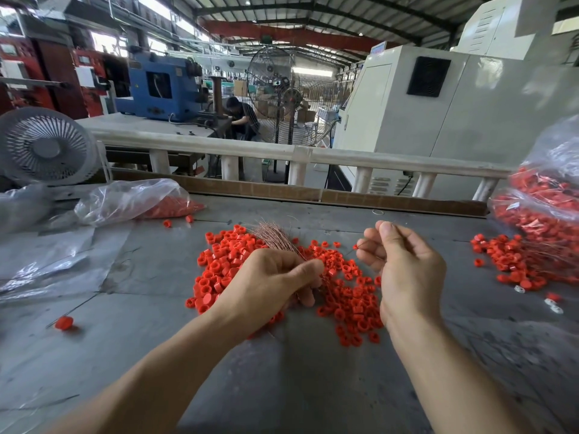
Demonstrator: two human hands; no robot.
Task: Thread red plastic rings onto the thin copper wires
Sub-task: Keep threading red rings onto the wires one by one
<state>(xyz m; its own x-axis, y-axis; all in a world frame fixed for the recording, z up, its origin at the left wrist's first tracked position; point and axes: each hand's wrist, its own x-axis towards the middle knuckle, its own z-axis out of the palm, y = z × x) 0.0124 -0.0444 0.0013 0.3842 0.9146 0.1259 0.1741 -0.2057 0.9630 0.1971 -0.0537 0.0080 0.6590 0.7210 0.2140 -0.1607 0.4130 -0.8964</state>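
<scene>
Lying in a loose heap on the grey table (282, 386), the small round red plastic rings (347, 296) look smooth and shiny. The left hand (266, 286) grips a bundle of thin copper wires (274, 238), fanning up and away. The right hand (404, 267) pinches one wire (360, 245), slanting down to the left. A clear crinkly bag (545, 195) holds more rings. No writing can be read.
</scene>
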